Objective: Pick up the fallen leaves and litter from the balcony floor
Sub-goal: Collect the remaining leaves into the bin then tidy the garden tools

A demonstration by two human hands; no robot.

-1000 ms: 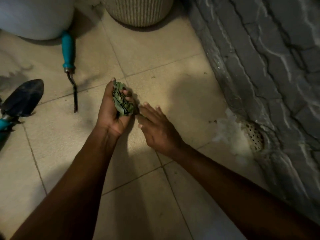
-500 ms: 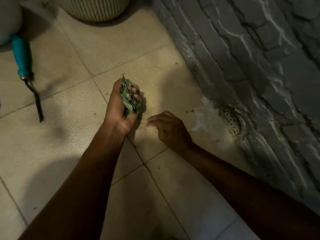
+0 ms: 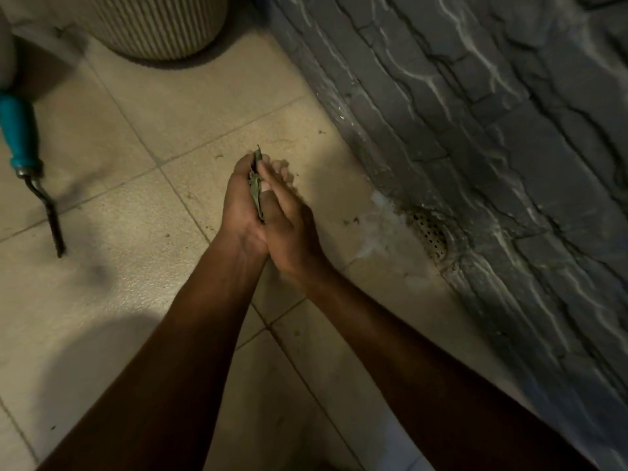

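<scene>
Head view — left hand (image 3: 239,207) grips leaves (image 3: 255,189), right hand (image 3: 290,220) presses them.

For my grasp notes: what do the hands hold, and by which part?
A bunch of green leaves, held by its flat sides, pressed between the left hand and the right hand; only its edge shows.

Single camera on my head, wide-angle, facing forward and steeply down along both forearms. Left hand (image 3: 239,205) and right hand (image 3: 292,226) sit mid-frame, close in. Floor (image 3: 102,300) fills the left and bottom, wall (image 3: 492,130) curves down the right, pot (image 3: 159,25) clipped at the top edge.
</scene>
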